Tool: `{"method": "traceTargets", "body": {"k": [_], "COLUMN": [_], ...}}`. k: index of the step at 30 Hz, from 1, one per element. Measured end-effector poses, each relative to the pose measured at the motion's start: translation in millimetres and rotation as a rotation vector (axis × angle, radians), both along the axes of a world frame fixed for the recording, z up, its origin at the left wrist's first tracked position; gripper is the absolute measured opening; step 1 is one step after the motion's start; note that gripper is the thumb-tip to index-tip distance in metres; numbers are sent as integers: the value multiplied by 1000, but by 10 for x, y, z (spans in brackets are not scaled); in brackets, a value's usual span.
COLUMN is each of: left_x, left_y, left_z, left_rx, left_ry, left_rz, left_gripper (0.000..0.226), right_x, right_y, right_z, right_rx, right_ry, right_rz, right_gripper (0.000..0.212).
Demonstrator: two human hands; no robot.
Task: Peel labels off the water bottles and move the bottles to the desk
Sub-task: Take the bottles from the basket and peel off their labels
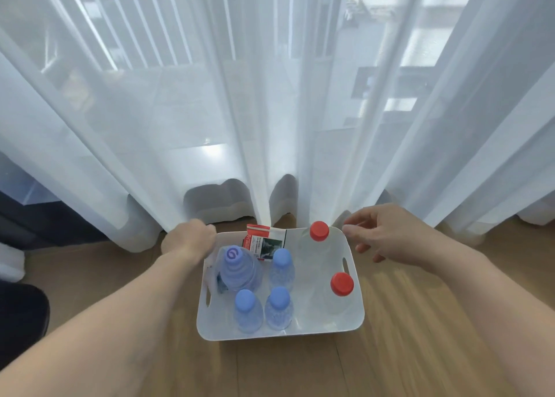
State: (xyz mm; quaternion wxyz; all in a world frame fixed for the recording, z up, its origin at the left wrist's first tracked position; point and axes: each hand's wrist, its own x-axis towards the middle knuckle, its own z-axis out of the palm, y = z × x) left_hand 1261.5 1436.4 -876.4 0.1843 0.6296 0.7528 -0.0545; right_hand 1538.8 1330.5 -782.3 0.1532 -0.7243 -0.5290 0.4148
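Your left hand (192, 240) is curled at the bin (354, 315) rim, grip unclear, right hand (387, 234) open beside it; the bottles (279, 306) inside look light, smooth, squashable, so grasp mid-body.

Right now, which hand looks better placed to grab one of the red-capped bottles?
Probably the right hand: it hovers open beside the far red-capped bottle. The left hand is closed at the basket rim's opposite corner.
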Motion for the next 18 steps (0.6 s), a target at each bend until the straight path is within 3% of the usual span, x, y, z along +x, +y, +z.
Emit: {"method": "traceTargets", "body": {"k": [2,4,6,9,13,18], "left_x": [151,426,766,1179,1329,1386], "left_y": [-4,-15,-77,-239,-345,-358], "left_z": [168,343,463,393,110,-104], "left_rx": [249,385,229,-11,-106,-82], "left_ry": [-64,-264,-441,-381,-324,-374], "left_rz": [-73,-226,-445,-689,-639,-485], "left_gripper": [33,32,45,76,93,59], "right_x": [-13,-48,-87,-111,-158,-208], "right_y": [-46,-92,-119,-152,-252,-366], "right_z": [-38,-110,-212,-459,-789,-988], "right_rx": [-134,-290,-399,-358,-164,-81], "right_ry": [27,30,-11,-217,-388,-288], "right_rz": [64,176,285,375,357,243], "right_gripper": [40,57,75,86,78,74]}}
